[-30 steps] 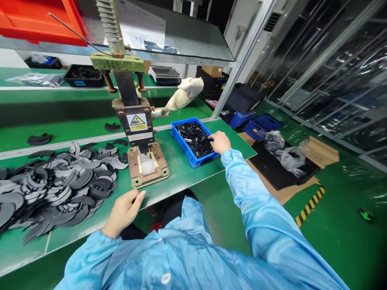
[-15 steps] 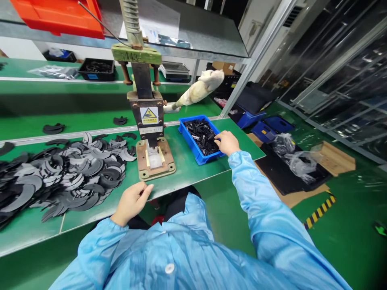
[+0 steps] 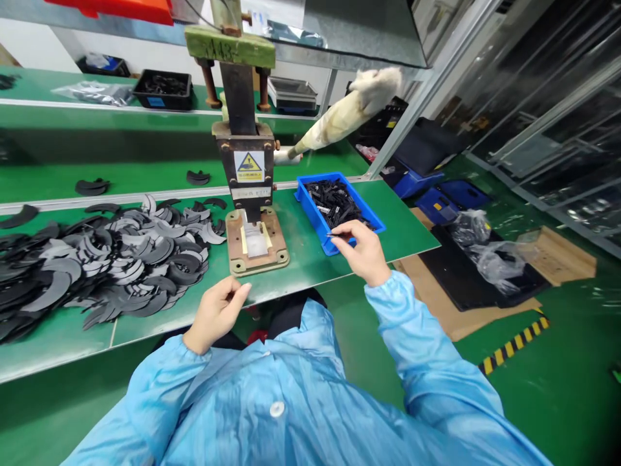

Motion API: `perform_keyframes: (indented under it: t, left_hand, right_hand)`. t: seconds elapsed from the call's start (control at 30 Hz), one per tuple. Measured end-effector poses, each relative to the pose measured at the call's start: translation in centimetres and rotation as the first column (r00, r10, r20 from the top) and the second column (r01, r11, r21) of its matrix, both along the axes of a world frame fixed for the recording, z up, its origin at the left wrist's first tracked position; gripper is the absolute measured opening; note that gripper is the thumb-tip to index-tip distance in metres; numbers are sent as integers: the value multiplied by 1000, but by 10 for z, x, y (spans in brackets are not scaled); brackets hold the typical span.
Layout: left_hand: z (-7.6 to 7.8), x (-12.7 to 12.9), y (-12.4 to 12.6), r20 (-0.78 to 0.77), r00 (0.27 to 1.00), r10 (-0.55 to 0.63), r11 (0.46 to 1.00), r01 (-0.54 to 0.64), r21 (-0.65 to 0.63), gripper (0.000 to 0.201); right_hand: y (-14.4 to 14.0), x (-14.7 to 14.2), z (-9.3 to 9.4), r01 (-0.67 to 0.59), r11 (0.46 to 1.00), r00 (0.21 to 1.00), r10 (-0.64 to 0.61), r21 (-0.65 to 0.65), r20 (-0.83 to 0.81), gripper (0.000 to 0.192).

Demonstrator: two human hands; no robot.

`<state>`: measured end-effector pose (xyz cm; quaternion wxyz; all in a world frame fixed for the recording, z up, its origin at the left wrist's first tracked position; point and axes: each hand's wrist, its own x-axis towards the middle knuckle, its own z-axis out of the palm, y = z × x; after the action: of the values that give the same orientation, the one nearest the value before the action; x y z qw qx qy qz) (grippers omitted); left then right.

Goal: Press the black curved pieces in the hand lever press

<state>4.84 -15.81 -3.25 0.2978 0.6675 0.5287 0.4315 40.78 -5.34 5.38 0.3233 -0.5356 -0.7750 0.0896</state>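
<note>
Right hand pinched narrow, thumb and forefinger closed on a small dark part, held just above the near rim of the blue bin of black pieces. Left hand loosely curled, nothing visible in it, over the bench edge. Press base sits just beyond it; grey crescent pile to its left.
</note>
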Motion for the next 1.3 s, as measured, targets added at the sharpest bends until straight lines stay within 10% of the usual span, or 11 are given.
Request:
perform_keyframes:
  t: [0.1,0.23,0.47,0.9,1.17,1.3]
  left_hand:
    - [22,16,-7,101,991,-85,991,74,113,12]
    - [40,35,-13,79,984,-161,961,138,238,31]
    - [41,35,-20,57,987,-150,946,127,300,19]
    - [35,26,-23,0,983,-182,932,173,318,24]
    - [32,-40,62,-203,970,133,948,-65,312,18]
    - [24,-52,113,-361,922,139,961,-38,274,24]
  right_hand:
    - [-40,-44,-14,-238,970,943,243,52,-227,19]
    - [-73,-86,-42,-392,919,811,370,49,-452,32]
    - [-87,-108,-71,-413,911,768,343,-8,-541,36]
    - [-88,-107,-68,-415,910,796,361,-4,-486,35]
    - [1,-78,13,-293,919,810,386,265,-441,43]
    - [53,-79,99,-254,758,660,590,601,-466,62]
